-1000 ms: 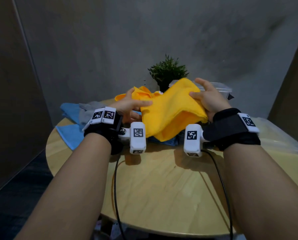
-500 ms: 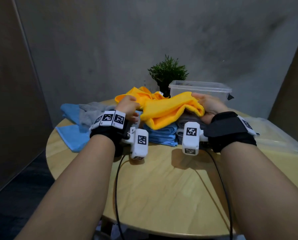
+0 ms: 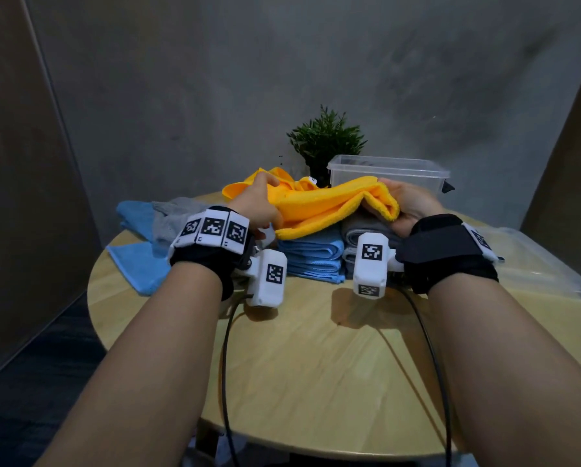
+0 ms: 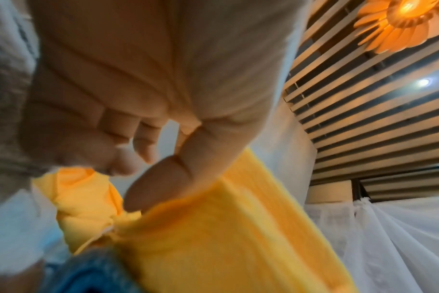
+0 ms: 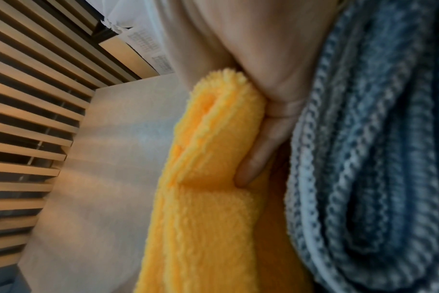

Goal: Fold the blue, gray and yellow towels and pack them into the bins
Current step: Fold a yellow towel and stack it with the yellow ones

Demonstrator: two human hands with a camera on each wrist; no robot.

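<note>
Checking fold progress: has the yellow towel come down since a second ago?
Yes. The yellow towel hid the clear bin behind it; now it sits lower, on the folded stacks, and the bin's front shows.

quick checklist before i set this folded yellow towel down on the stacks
1. Right hand grips the yellow towel at its folded end: ok.
2. Left hand grip on the other end: cannot tell.
3. Fold edges aligned: not ok, the front edge sags.
4. Folded blue stack and gray stack underneath look neat: ok.
5. Clear bin open and empty: cannot tell.
</note>
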